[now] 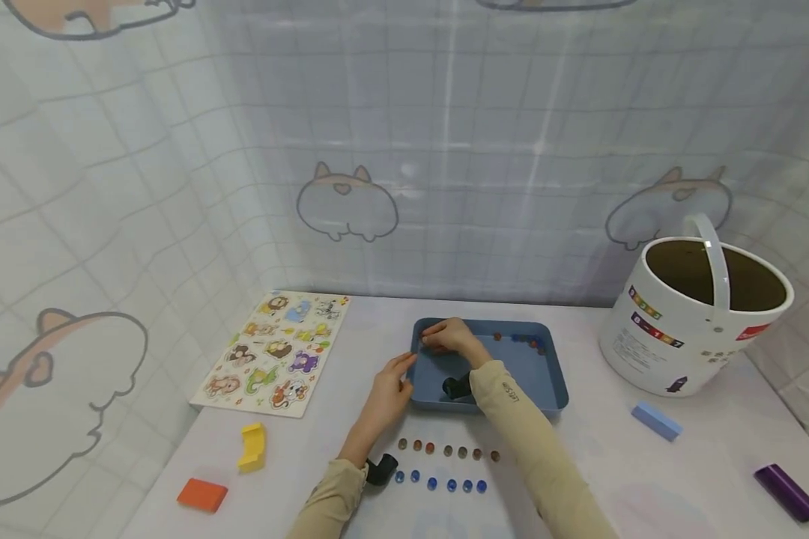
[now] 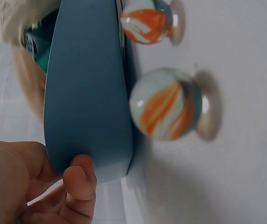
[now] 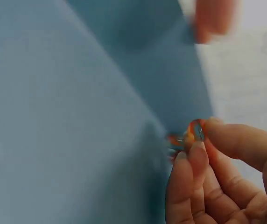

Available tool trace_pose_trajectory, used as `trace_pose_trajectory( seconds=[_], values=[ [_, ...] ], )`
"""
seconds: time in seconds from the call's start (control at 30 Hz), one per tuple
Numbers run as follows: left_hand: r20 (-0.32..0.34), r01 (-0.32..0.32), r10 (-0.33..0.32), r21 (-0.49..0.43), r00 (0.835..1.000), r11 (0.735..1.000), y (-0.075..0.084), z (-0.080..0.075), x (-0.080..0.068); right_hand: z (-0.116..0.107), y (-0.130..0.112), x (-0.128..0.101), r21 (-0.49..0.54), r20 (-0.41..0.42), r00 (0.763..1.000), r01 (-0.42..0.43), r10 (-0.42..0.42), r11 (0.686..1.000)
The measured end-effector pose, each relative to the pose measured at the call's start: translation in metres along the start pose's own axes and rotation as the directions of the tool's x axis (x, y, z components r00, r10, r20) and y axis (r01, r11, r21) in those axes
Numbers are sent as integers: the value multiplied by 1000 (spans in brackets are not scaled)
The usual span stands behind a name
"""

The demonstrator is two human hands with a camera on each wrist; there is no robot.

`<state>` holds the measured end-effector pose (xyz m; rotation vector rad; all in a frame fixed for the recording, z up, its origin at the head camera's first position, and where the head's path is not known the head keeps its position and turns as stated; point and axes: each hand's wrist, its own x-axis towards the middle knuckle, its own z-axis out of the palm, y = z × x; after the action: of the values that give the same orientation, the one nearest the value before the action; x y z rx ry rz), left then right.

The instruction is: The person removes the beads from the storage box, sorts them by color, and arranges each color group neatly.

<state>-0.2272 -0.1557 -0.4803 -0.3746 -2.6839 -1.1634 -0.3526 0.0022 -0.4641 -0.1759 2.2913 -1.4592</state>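
My right hand (image 1: pixel 455 337) reaches into the far left corner of a shallow blue tray (image 1: pixel 512 378). Between its thumb and fingertips it pinches a clear marble with orange in it (image 3: pixel 198 130); another marble (image 3: pixel 174 140) lies right beside, in the corner. At the tray's left side, my left hand (image 1: pixel 389 389) grips the wall, thumb on the outer face (image 2: pixel 89 112) in the left wrist view. More marbles (image 1: pixel 529 342) lie at the tray's back right. In front of the tray, a row of orange-toned marbles (image 1: pixel 430 448) runs above a row of blue marbles (image 1: pixel 432 483).
A sticker sheet of cartoon animals (image 1: pixel 276 355) lies at the left, with a yellow block (image 1: pixel 252 448) and an orange block (image 1: pixel 202 495) nearer. On the right stand a white bucket (image 1: pixel 654 344), a light blue block (image 1: pixel 657 421) and a purple block (image 1: pixel 789 492).
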Motion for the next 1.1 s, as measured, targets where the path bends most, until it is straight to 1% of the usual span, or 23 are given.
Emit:
trace_pose_trajectory(
  seconds=[0.1, 0.17, 0.33, 0.47, 0.57, 0.7, 0.8, 0.9, 1.0, 1.1],
  values=[
    [-14, 19, -19, -4, 1000, 1000, 0, 0, 0, -17, 2, -9, 43, 47, 998, 31, -33, 999],
    [-20, 35, -36, -7, 999, 999, 0, 0, 0, -30, 4, -16, 78, 55, 997, 41, -46, 996],
    [-8, 64, -64, -19, 998, 998, -1, 1, -1, -65, 15, -40, 158, 37, 997, 67, -73, 985],
    [-6, 67, -67, -18, 998, 998, -1, 1, -1, -82, 25, -62, 187, 13, 994, 101, -105, 977],
    [-7, 71, -71, -21, 997, 997, -1, 2, 0, -89, 32, -82, 188, -4, 994, 109, -110, 976],
    [-7, 51, -51, -27, 999, 998, -2, 2, -1, -92, 44, -111, 165, -8, 991, 131, -131, 978],
    [-2, 43, -43, -21, 999, 999, -3, 3, -3, -94, 54, -133, 158, 6, 987, 160, -163, 974],
    [1, 56, -56, -13, 998, 998, -3, 3, -4, -97, 64, -154, 152, 38, 981, 184, -192, 971],
    [1, 69, -69, -1, 998, 998, -1, 1, -3, -101, 72, -172, 143, 56, 977, 195, -205, 970],
    [3, 66, -66, 11, 998, 998, 2, 0, -1, -105, 80, -187, 145, 68, 977, 192, -203, 971]
  ],
)
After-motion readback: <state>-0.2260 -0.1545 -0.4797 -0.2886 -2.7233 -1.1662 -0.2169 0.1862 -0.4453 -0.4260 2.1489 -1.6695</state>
